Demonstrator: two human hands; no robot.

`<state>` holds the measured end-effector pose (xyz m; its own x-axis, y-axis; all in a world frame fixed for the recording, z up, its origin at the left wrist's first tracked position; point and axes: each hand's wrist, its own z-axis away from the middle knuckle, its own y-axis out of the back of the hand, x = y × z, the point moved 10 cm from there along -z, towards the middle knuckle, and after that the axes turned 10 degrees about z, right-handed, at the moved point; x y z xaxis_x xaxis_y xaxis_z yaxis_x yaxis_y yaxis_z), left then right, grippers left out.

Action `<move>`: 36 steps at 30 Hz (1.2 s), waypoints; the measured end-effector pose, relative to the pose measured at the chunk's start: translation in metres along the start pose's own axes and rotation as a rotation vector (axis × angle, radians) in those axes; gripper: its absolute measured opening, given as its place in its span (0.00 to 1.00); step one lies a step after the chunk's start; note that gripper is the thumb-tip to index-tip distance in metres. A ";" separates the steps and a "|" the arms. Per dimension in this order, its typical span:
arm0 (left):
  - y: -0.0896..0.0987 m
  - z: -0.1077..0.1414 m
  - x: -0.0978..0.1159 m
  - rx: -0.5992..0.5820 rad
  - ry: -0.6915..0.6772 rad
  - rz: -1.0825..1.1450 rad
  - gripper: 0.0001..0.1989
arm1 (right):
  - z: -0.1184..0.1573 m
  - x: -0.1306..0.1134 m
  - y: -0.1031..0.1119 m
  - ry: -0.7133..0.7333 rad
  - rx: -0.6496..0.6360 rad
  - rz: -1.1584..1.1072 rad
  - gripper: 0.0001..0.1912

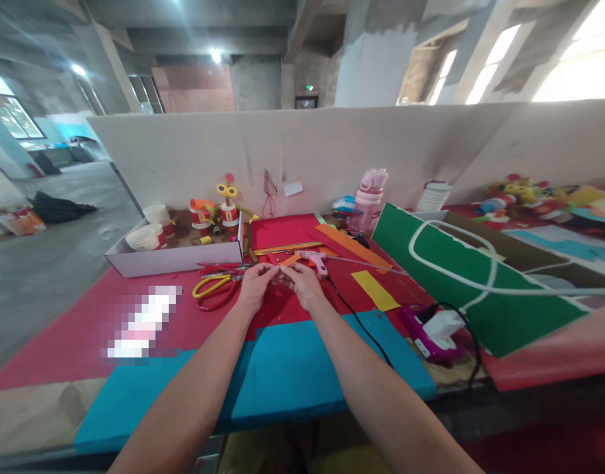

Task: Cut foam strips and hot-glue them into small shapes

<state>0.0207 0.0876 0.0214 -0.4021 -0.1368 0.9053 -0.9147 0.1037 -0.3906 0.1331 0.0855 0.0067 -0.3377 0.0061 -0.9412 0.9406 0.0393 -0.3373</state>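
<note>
My left hand [257, 286] and my right hand [302, 282] meet over the red work surface, fingertips pinched close together. Whatever lies between the fingers is too small and covered to make out. A small orange paper piece [289, 259] shows right at the fingertips; I cannot tell whether it is held or lies behind them. Just beyond my right hand lies a pink hot glue gun [316, 261] with a black cord. Left of my left hand are pliers with yellow and red handles [216, 289] and another red-handled tool [218, 267].
A white box [184, 262] at the back left holds paper cups and cup figures. Blue sheeting [292, 368] covers the front edge. To the right are yellow paper [374, 290], a purple power strip [430, 339], a green board [460, 283] and a pink bottle [368, 197].
</note>
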 end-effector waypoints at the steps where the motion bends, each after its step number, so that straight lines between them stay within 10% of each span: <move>1: 0.001 0.000 0.000 0.007 -0.006 -0.017 0.14 | -0.001 0.000 0.003 0.009 0.021 0.027 0.16; 14: 0.014 -0.002 0.002 0.116 0.011 -0.055 0.13 | -0.007 -0.026 0.055 0.175 0.351 -0.092 0.12; 23: 0.006 -0.002 -0.002 0.047 0.031 0.004 0.13 | -0.003 0.010 -0.005 -0.084 -0.053 -0.096 0.10; 36: 0.009 -0.003 -0.006 0.043 0.033 0.000 0.13 | -0.005 0.014 0.001 -0.084 -0.037 -0.123 0.11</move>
<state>0.0151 0.0927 0.0131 -0.4017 -0.1038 0.9099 -0.9157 0.0617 -0.3972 0.1295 0.0908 -0.0072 -0.4444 -0.0849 -0.8918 0.8900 0.0712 -0.4503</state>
